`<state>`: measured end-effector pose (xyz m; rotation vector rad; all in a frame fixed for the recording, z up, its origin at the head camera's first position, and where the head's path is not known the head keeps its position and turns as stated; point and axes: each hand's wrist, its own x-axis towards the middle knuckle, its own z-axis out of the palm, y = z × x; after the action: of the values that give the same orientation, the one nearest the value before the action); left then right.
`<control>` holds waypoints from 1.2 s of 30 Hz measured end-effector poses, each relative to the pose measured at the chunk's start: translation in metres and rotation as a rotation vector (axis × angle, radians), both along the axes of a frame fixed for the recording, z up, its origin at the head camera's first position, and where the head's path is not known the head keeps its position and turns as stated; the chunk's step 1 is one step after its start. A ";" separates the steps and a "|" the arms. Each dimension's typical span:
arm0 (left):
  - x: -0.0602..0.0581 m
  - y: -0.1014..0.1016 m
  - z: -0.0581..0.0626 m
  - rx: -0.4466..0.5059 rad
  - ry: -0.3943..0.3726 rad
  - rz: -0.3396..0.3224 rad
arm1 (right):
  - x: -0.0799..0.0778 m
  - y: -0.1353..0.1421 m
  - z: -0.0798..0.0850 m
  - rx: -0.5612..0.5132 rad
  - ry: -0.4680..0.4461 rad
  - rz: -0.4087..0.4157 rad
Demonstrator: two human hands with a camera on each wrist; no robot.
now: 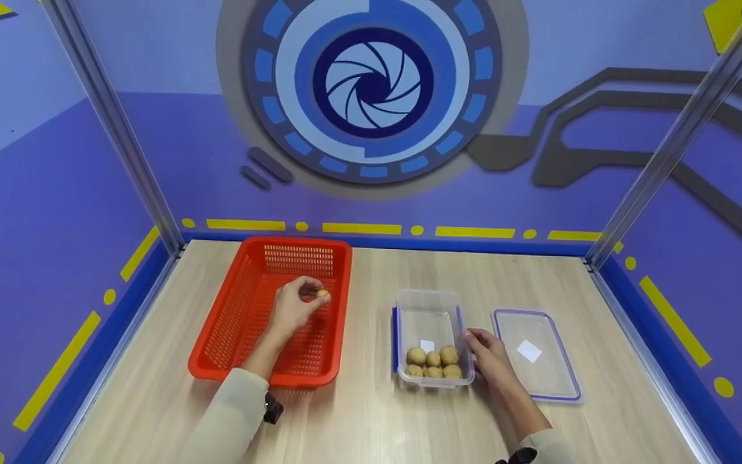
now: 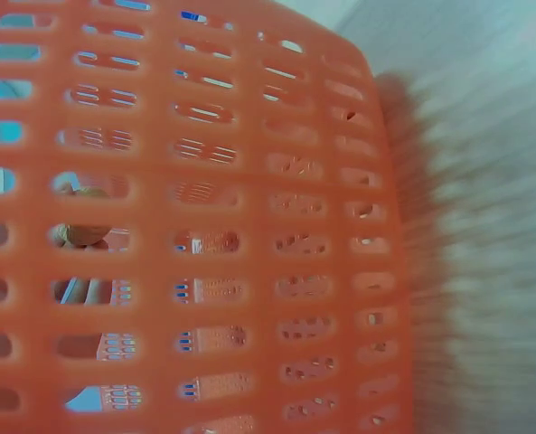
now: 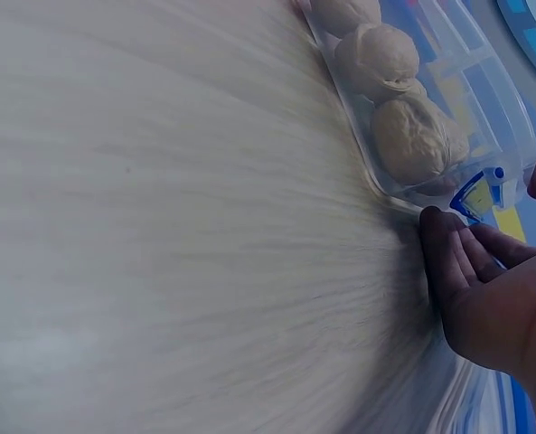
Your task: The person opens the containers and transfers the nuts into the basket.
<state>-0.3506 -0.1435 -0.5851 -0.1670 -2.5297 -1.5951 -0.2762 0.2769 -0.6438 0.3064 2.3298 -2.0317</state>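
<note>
Over the red plastic basket (image 1: 344, 277), my left hand (image 1: 290, 309) pinches a walnut (image 1: 323, 294) between thumb and fingertips. Perforated basket wall fills most of the left wrist view, hiding nearly all of that hand; part of the walnut (image 2: 87, 231) shows through a slot. My right hand (image 1: 492, 357) rests at the right side of a clear plastic container (image 1: 427, 303). Its fingers (image 3: 444, 249) touch the container's side low down, with the thumb near the rim. Several walnuts (image 1: 433, 372) lie in the container's near half, in rows.
To the right of the container, a clear lid (image 1: 542, 370) with a blue seal lies on the wooden table (image 1: 371, 412). A blue side flap (image 1: 395, 338) hangs on the container's left. Printed panels (image 1: 371, 206) and metal posts (image 1: 113, 116) enclose the table.
</note>
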 end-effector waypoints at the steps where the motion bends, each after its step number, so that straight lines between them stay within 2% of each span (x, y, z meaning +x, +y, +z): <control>1: 0.000 0.000 0.000 -0.001 -0.010 0.002 | 0.000 0.000 0.000 -0.002 0.002 0.000; 4: 0.001 -0.001 -0.001 -0.002 -0.022 0.005 | 0.003 -0.001 0.009 -0.003 -0.012 0.016; 9: 0.001 0.001 0.000 -0.007 -0.039 0.009 | 0.004 -0.001 0.009 -0.001 -0.009 0.011; 11: 0.001 0.002 0.000 -0.005 -0.044 0.012 | 0.001 0.000 0.001 -0.003 0.007 -0.003; 19: -0.001 0.000 0.003 0.018 -0.019 0.057 | -0.001 0.001 0.003 0.020 0.013 0.010; 27: 0.005 0.011 0.023 0.035 0.083 0.022 | -0.001 0.001 0.000 0.004 0.005 0.007; 31: 0.015 0.027 0.038 0.004 0.144 -0.028 | 0.001 0.001 0.000 0.005 -0.006 -0.006; 36: 0.031 0.053 0.058 -0.077 0.236 -0.112 | 0.001 0.000 0.000 0.008 -0.006 -0.007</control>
<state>-0.3199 -0.0902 -0.5274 -0.4842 -2.4368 -1.4198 -0.2752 0.2773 -0.6442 0.3210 2.3366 -2.0221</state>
